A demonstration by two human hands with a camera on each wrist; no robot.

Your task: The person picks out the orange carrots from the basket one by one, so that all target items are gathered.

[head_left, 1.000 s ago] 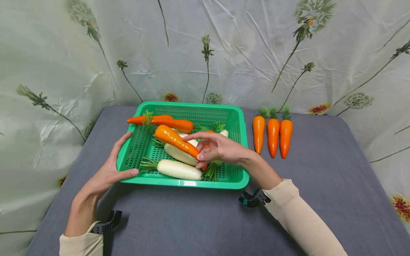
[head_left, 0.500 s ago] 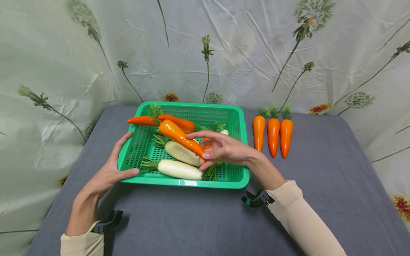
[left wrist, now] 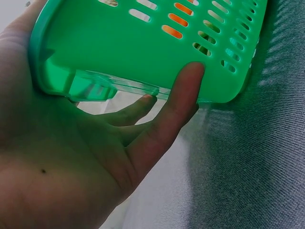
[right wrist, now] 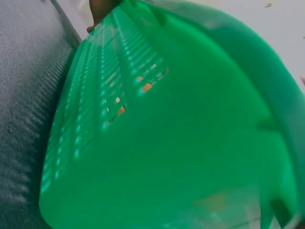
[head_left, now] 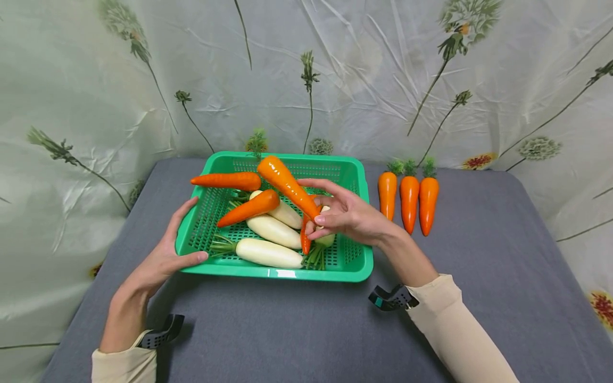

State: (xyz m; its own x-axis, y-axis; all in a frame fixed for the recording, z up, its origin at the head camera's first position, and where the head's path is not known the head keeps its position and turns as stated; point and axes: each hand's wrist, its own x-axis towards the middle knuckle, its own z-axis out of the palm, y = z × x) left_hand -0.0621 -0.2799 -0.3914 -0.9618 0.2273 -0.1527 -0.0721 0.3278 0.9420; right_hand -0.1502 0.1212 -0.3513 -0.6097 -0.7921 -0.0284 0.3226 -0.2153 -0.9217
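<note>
My right hand (head_left: pixel 351 215) pinches an orange carrot (head_left: pixel 287 186) near its tapered tip, tilting it with the thick leafy end up over the back of the green basket (head_left: pixel 356 274). At the basket's left end, my left hand (head_left: pixel 165 255) holds the rim, thumb on the front corner; in the left wrist view its fingers touch the outer wall. Inside lie a carrot (head_left: pixel 227 181) at the back left, another carrot (head_left: pixel 248 207) slanting across, and a partly hidden carrot (head_left: pixel 305 236) by the right hand. Several white radishes (head_left: pixel 270 253) with green stems lie among them.
Right of the basket, three carrots stand in a row on the grey cloth, leaves pointing back: a left carrot (head_left: pixel 387 191), a middle carrot (head_left: pixel 409 205) and a right carrot (head_left: pixel 428 205). A flower-printed curtain (head_left: pixel 354 69) hangs behind the table (head_left: pixel 268 330).
The right hand has raised the carrot and drawn it to the right and back, steepening its tilt. One loose carrot has shifted forward onto the radishes. The left hand stays at the rim.
</note>
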